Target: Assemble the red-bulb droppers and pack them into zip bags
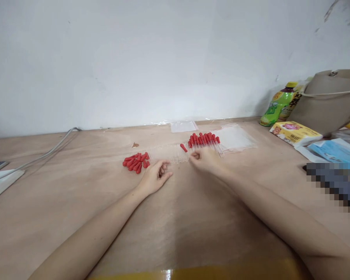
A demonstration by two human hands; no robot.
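White wall (128, 62) rises behind the far edge of a wood-toned worktop (76, 217), and towards that edge, around the middle of its width, lie the red bulbs and clear tubes. The loose red bulbs (135, 162) make a pile on the left, roughly a dozen, overlapping too much for an exact count, their long axes mostly slanting from far right to near left. Beside them the clear tubes (166, 152) lie in a row, their long axes running roughly from the far edge towards the near one, too faint to count. One single red bulb (183, 147) lies at the row's right end, its narrow end pointing near-right, towards the right hand (205, 158). Further right are the red-topped droppers (205, 139), about fifteen, bulbs towards the far edge, tubes slanting near-right. The right hand's fingers are pinched together; what is between them cannot be told. The left hand (156, 177) rests half-curled near the pile, thumb apart from the index finger, holding nothing visible. By the far right corner stand two bottles (277, 104) and one bag (328, 101), with one yellow packet (296, 133) nearer.
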